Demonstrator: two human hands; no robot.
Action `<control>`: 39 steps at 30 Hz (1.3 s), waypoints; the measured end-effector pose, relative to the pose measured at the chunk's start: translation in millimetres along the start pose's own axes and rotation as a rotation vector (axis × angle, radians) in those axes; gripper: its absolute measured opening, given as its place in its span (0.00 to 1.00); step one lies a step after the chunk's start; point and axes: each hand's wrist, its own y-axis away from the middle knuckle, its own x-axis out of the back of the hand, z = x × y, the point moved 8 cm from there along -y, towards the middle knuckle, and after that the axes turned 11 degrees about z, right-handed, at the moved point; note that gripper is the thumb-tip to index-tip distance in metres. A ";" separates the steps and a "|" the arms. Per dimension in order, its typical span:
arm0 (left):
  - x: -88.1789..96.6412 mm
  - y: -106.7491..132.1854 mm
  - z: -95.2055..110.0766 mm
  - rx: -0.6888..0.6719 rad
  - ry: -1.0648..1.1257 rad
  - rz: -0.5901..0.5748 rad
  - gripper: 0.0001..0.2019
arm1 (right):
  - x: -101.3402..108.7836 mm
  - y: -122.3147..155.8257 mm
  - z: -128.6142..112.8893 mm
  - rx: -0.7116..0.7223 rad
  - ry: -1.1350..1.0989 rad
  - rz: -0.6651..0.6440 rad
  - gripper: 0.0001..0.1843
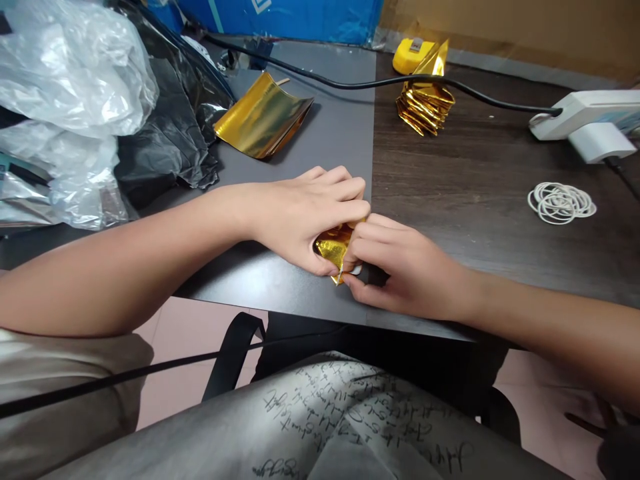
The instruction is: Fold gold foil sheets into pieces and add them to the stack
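Note:
A small piece of shiny gold foil paper (332,251) lies between my hands near the desk's front edge, its shape mostly covered by fingers. My left hand (320,207) arches over it, with the thumb pressed against its near side. From the right, my right hand (395,260) pinches the foil's edge with bent fingers and thumb. A bit of white shows at the pinch. Farther back lie a curved stack of gold foil sheets (265,117) and a bundle of folded gold foil pieces (425,107).
Clear plastic bags (75,73) and a black bag (165,127) crowd the left. A black cable (340,85) crosses to a white power strip (590,110). White rubber bands (561,203) lie at right. Behind are a yellow tape measure (407,59), a blue box (310,20) and cardboard (510,33).

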 end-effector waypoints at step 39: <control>-1.1 -0.1 11.2 0.013 -0.034 -0.023 0.23 | -0.3 11.7 -32.9 0.313 0.335 -0.175 0.20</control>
